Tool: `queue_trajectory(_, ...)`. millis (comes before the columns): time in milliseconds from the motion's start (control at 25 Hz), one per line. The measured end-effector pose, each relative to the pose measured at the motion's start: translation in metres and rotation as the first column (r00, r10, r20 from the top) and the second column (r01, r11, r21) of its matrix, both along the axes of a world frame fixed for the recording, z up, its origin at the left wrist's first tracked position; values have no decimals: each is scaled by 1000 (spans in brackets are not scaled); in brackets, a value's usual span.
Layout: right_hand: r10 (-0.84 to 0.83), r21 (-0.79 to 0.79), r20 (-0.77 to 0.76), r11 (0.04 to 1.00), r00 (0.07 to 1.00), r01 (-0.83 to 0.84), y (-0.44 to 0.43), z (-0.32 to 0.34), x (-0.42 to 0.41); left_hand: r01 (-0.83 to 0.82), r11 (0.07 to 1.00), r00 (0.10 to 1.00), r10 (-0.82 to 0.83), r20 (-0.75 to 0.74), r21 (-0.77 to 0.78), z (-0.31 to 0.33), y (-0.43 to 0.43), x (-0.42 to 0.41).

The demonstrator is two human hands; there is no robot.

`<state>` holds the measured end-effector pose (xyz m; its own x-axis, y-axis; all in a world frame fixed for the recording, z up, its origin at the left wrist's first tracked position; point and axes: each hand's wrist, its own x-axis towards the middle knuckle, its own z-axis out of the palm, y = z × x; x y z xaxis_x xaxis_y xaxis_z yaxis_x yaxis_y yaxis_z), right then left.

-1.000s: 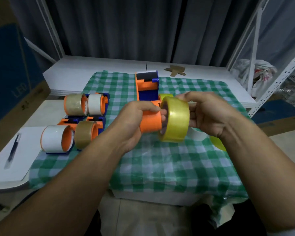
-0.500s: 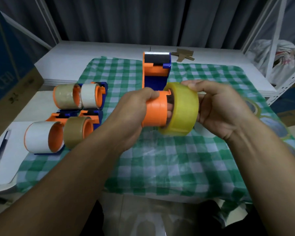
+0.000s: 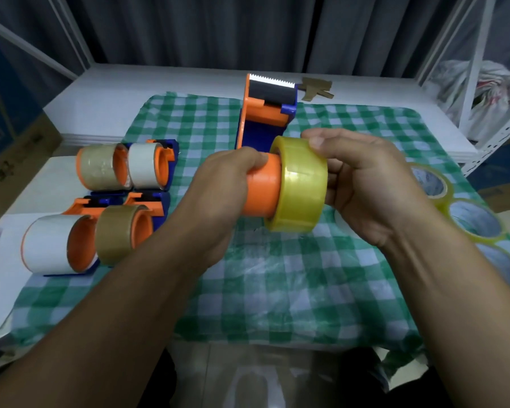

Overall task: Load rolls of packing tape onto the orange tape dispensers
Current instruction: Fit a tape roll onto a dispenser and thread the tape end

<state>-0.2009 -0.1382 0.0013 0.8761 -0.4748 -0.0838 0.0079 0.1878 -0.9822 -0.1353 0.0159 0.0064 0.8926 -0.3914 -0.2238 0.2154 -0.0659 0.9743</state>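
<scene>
Just above the cloth (image 3: 277,275) on the worktop (image 3: 115,92), at the centre of our view, the left grip (image 3: 227,187) is wrapped tight round the bare end of an orange hub (image 3: 261,187), fingers curled over its top. The right grip (image 3: 362,184) is closed on the yellow roll (image 3: 301,187). Its thumb lies on the upper rim and the other fingers go behind the roll's 3 o'clock face, out of sight. The roll sits on the hub's 3 o'clock end, with a good stretch of orange uncovered toward 9 o'clock.

We judge the split deliberate. One hand steadies the hub so the other can push along its axis, and holding the roll by rim and far face leaves its core free to slide. The hub seems to belong to the dispenser (image 3: 265,113) rising toward 12 o'clock, toothed blade uppermost. The left grip hides the join, so we cannot be sure.

At 9 o'clock four loaded dispensers (image 3: 100,169) lie in a block, clear of the hands. At 3 o'clock spare rolls (image 3: 443,201) lie near the right grip. We read that as supply on one side and finished work on the other. The roll looks to need pushing further toward 9 o'clock, kept square to the hub lest it jam.
</scene>
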Motion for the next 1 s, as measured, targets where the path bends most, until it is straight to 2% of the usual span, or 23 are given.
queue_trajectory(160, 20, 9, 26, 1000, 999, -21, 8, 2, 2, -79, 995, 996, 78, -34, -53, 2, -1, -3)
queue_trajectory(320, 5, 17, 45, 1000, 999, -6, 18, 5, 1, -79, 994, 997, 77, -30, -74, 2, -3, -7)
queue_trajectory(400, -24, -47, 45, 999, 999, 26, 22, 3, 0, -40, 996, 999, 38, -35, -84, 2, -3, -8)
queue_trajectory(560, -84, -314, 32, 945, 996, 90, 29, -11, 2, -65, 991, 997, 61, -40, -114, 2, -4, -6)
queue_trajectory(600, -71, -321, 44, 944, 996, 82, 32, -13, 2, -83, 989, 996, 78, -45, -125, 2, -4, -5)
queue_trajectory(680, 4, -223, 88, 975, 996, 16, 34, -19, 1, -94, 986, 995, 87, -55, -140, 2, -5, -5)
queue_trajectory(760, 62, -191, 121, 981, 991, -38, 36, -22, 0, -88, 988, 995, 83, -46, -124, 2, -4, -5)
queue_trajectory(1000, 279, -316, 170, 924, 945, -216, 31, -36, 2, -90, 986, 995, 84, -49, -140, 2, 0, 2)
